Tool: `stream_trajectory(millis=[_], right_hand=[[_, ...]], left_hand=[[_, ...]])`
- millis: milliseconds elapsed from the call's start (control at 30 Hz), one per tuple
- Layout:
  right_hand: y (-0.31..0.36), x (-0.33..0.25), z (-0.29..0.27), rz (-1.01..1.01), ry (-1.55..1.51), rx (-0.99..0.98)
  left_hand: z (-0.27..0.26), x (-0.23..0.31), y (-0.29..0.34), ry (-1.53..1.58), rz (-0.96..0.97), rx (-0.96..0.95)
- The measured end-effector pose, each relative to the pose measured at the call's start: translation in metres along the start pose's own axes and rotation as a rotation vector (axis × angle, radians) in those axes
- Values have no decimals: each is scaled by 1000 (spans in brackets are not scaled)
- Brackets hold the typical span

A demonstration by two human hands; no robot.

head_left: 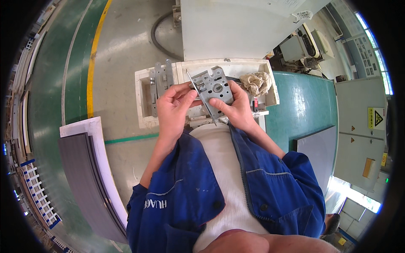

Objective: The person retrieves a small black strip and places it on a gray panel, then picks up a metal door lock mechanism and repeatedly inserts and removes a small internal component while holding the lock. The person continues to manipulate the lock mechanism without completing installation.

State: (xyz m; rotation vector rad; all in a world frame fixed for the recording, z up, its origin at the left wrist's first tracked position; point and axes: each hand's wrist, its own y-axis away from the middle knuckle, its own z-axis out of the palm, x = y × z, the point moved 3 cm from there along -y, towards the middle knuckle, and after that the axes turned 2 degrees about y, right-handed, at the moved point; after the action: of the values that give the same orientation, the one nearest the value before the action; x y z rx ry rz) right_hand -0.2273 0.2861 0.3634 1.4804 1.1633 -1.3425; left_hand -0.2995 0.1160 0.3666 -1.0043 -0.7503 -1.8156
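A grey metal mortise lock [218, 80], with a long narrow faceplate [201, 97] along its left edge, is held up in front of my body. My right hand [240, 107] grips the lock case from the right, its thumb lying on the front. On the left, my left hand [175, 105] has its thumb and fingers closed at the faceplate, beside the lock's edge. Whether a small part sits between those fingertips is hidden. Below the lock, a white open box [190, 66] has more metal lock parts [161, 82] in its left end.
A crumpled beige cloth [256, 83] lies in the box's right part, near a red-and-black object [255, 104]. A large light-grey cabinet [236, 29] stands just beyond. Dark panels [86, 181] are stacked at left, another panel [317, 154] at right. Behind the cabinet curves a black hose [157, 36].
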Motion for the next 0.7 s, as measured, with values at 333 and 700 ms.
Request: stream_trajectory(millis=[333,700], right_hand=[[3,-5,2,-7,-78,-26],[7,-6,5,46,-122,-58]], left_hand=[[-6,11,2,-257,237,-71],[-11,17,3,-563,503,-125]])
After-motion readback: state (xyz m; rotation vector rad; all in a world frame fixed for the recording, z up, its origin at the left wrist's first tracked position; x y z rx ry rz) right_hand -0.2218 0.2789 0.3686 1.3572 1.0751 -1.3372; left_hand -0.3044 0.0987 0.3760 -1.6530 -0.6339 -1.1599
